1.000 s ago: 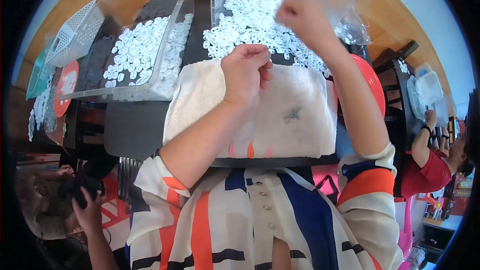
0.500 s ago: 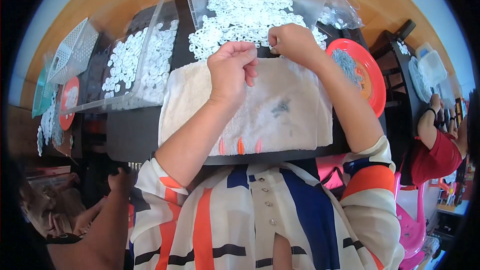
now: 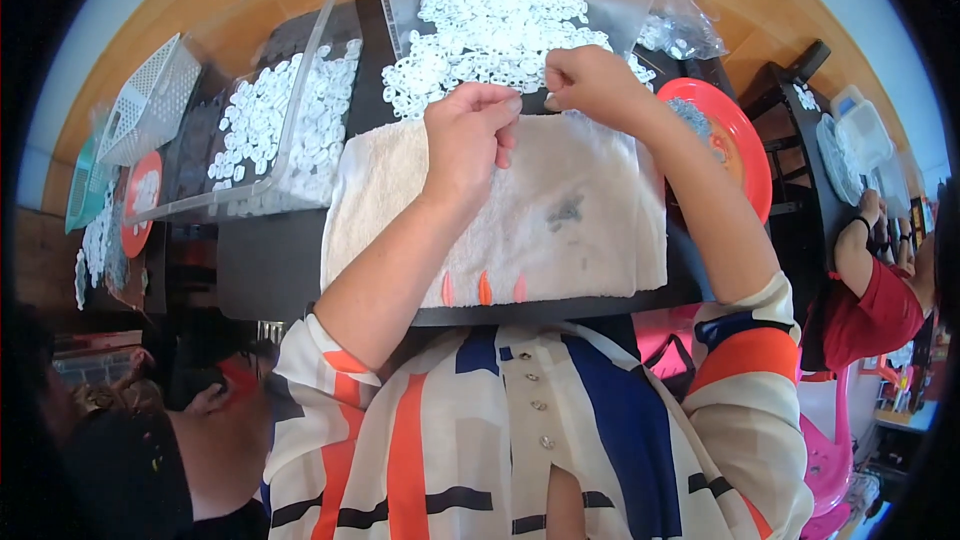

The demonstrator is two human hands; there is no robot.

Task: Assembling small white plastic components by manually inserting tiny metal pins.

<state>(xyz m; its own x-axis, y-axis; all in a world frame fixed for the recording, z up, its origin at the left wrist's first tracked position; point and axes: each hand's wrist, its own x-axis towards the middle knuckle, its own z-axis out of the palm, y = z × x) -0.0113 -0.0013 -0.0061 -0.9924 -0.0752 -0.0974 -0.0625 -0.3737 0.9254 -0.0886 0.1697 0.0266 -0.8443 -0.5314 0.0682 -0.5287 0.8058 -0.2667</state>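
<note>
Both hands are raised above the far part of a folded beige towel. My left hand is closed in a pinch, thumb against forefinger; anything between them is too small to make out. To its right, my right hand is also closed with curled fingers, and I cannot see what it holds. The hands are a short gap apart. Just beyond them spreads a heap of small white oval pieces. A little cluster of small grey pieces lies on the towel.
A clear bin with more white pieces stands at left. At right are a red plate with grey bits and a clear plastic bag. Far left is a white perforated basket. Other people sit on both sides; one wears a red sleeve.
My hands have shifted very slightly to the right, both still closed. At lower left, another person's arm has moved.
</note>
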